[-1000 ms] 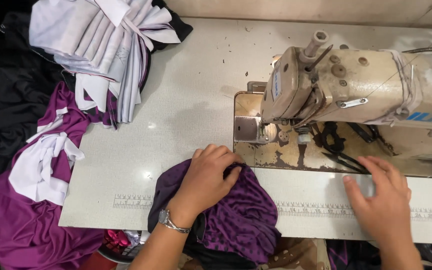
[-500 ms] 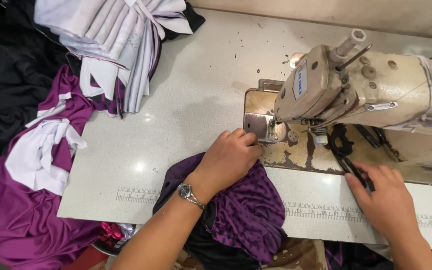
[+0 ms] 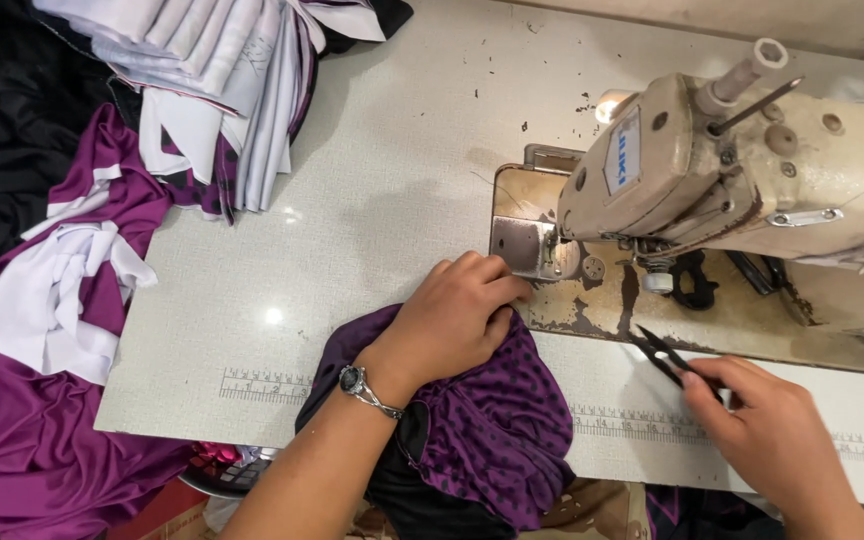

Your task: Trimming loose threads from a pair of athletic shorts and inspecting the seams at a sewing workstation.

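My left hand (image 3: 457, 320), a wristwatch (image 3: 364, 388) on its wrist, presses down on a purple patterned fabric (image 3: 492, 430) and pushes its edge toward the metal plate (image 3: 520, 248) by the needle of a beige sewing machine (image 3: 752, 170). My right hand (image 3: 767, 440) grips small black thread snips (image 3: 664, 355), blades pointing up-left toward the machine bed. The fabric drapes over the table's front edge.
A white table (image 3: 372, 200) with printed ruler strips (image 3: 262, 385) carries the machine. A pile of white and purple cut pieces (image 3: 222, 80) lies at the back left. Purple and white garments (image 3: 52, 300) hang off the left edge beside black cloth (image 3: 2, 120).
My left hand has slid the purple fabric forward to the needle plate. My right hand has picked up the snips from the machine bed and drawn them toward the front edge.
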